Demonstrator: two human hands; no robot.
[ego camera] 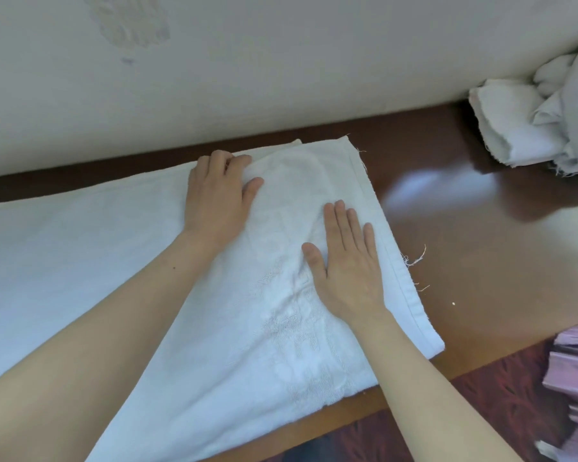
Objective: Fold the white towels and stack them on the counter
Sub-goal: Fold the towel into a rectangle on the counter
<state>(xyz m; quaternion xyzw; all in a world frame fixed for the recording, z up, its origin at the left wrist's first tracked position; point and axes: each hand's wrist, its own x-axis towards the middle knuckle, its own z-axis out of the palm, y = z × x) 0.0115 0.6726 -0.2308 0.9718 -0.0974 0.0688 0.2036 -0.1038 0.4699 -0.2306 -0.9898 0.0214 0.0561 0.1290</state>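
Note:
A long white towel [90, 248] lies spread across the dark brown counter [464, 208], its right end folded over with a hemmed edge. My left hand [217, 195] rests on the towel near its far edge, fingers bent at the tips against the cloth. Flat on the folded right end lies my right hand [346, 258], fingers straight and together, pressing the fabric down. The towel's near edge hangs past the counter's front.
A crumpled heap of white towels [528, 121] sits at the back right against the pale wall [247, 61]. Pink fabric [574, 388] shows at the lower right, over a dark red patterned floor [498, 395].

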